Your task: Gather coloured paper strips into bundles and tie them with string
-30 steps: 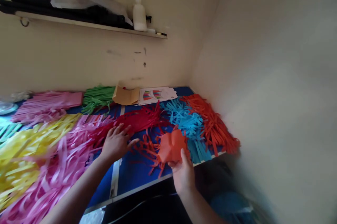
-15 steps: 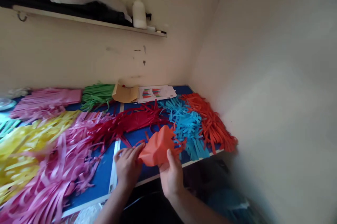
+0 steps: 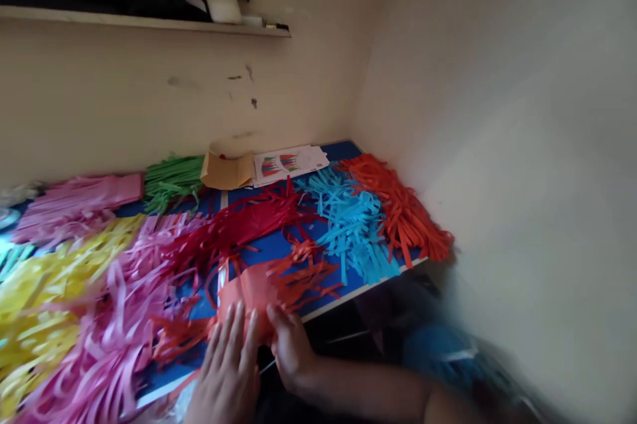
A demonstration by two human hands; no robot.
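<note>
An orange fringed tissue-paper sheet (image 3: 249,288) lies spread at the front edge of the blue table, its cut strips reaching out to both sides. My left hand (image 3: 229,357) rests on its near part, palm down with the fingers stretched out. At the sheet's near right edge, my right hand (image 3: 293,348) grips the paper with the thumb on top; its other fingers are mostly hidden. Just beyond the sheet is a dark red fringed paper bundle (image 3: 249,221).
Blue fringe (image 3: 353,215) and orange-red fringe (image 3: 403,212) lie to the right. Pink fringe (image 3: 119,318) and yellow fringe (image 3: 44,291) cover the left. Green fringe (image 3: 174,178), brown cardboard (image 3: 226,170) and a printed sheet (image 3: 291,164) sit by the wall, below a shelf (image 3: 149,24).
The bunched orange paper has come down onto the table and is spread flat. My left hand has opened and now lies on it; my right hand has moved left and down.
</note>
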